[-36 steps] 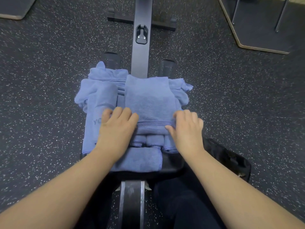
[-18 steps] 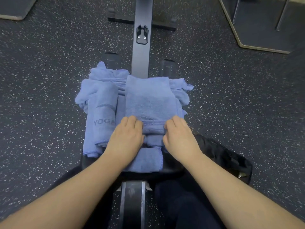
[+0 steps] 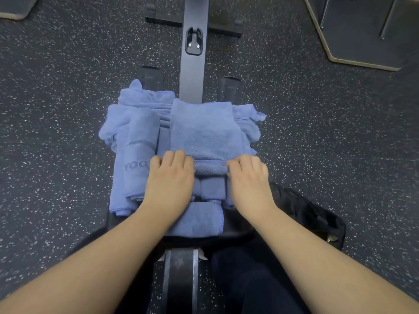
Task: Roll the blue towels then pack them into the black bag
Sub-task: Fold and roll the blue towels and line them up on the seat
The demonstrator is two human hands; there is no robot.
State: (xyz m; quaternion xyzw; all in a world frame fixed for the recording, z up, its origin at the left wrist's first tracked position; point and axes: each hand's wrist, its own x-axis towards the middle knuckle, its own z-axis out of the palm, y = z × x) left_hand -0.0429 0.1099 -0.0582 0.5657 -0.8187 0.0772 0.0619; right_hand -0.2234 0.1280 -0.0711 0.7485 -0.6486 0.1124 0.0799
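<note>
Towel being rolled (image 3: 205, 130): blue terry cloth, laid flat just beyond both hands, near edge already turned over into a thin roll between them.
Left hand (image 3: 169, 180): fingers curled down over the left end of the rolled edge, gripping it.
Right hand (image 3: 248, 180): fingers curled over the right end of the same rolled edge, gripping it; slightly blurred.
Handling: soft, light, limp; likely to sag or unroll if let go, not fragile, nap gives good friction. Best held at both ends of the roll, with even pressure to keep it straight and tight.
Towel marked YOGA (image 3: 138, 159): just left of the left hand, folded long and narrow, last letters covered by the hand.
Other towels: loose blue pile (image 3: 145, 98) beyond and under the flat one; a folded blue towel (image 3: 199, 219) between the wrists, nearer the body.
Black bag (image 3: 310, 214): right of the right forearm, on the floor, apart from the towels.
Support: dark bench pad (image 3: 111, 219) under the towels, with a metal rail (image 3: 192, 71) running away beyond the hands.
Hidden: fingertips tucked under the cloth; bag opening hard to make out, contents unclear; number of towels in the pile not countable; small rolls under the hands partly covered.
</note>
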